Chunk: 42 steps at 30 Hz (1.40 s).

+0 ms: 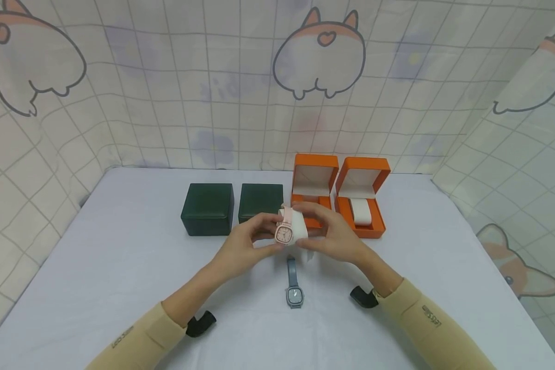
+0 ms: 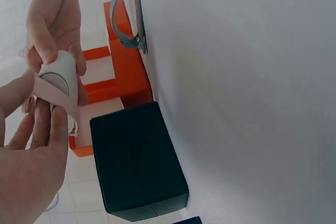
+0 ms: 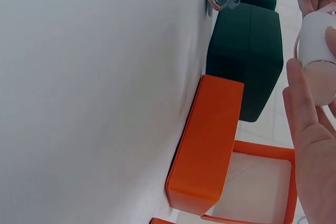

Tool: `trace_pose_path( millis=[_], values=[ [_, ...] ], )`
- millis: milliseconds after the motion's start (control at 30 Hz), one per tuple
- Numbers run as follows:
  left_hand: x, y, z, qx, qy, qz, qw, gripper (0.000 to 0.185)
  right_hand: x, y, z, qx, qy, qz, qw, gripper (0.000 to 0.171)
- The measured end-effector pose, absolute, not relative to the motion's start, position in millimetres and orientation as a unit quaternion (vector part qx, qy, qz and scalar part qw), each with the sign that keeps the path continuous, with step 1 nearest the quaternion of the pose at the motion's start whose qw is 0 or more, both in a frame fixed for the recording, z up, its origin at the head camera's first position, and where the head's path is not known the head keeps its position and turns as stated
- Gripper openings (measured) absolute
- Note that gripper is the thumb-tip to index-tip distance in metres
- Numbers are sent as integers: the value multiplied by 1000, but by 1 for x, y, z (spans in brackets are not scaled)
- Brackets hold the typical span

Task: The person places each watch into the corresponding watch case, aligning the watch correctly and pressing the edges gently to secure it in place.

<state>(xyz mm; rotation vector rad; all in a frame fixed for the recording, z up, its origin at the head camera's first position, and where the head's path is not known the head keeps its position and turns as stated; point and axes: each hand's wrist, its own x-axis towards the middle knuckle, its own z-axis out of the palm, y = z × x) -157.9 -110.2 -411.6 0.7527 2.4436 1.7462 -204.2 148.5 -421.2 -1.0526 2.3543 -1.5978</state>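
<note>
Above the table, my left hand (image 1: 244, 245) pinches a pink wristwatch (image 1: 284, 234) with a square face. My right hand (image 1: 336, 235) grips a white watch pillow (image 1: 299, 226) by its other end. In the left wrist view the pink strap (image 2: 53, 94) loops round one end of the white pillow (image 2: 64, 65). The right wrist view shows the pillow (image 3: 317, 40) between both hands, partly cut off by the frame edge. A blue-grey wristwatch (image 1: 294, 293) lies face up on the table, nearer than the hands.
Two lidded dark green boxes (image 1: 208, 209) stand behind the left hand, the right one (image 1: 261, 198) partly hidden. Beside them are two open orange boxes; the right one (image 1: 374, 226) holds a white pillow (image 1: 362, 211), the left one (image 1: 315, 167) is partly covered by my right hand.
</note>
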Motion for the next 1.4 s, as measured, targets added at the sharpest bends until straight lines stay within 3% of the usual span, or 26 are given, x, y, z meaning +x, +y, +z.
trace_pose_path(
  millis=[300, 700, 1133, 1400],
  values=[
    [-160, -111, -414, 267, 804, 532, -14, 57, -203, 149, -419, -327, 763, -549, 94, 71],
    [-158, -112, -415, 260, 798, 543, -19, 55, -202, 148, -414, -303, 755, -568, 129, 74],
    [-157, -111, -418, 253, 773, 582, -6, 53, -203, 148, -416, -298, 733, -600, 119, 69],
    [-156, -108, -413, 244, 787, 565, -28, 66, -204, 146, -420, -277, 737, -607, 111, 67]
  ],
)
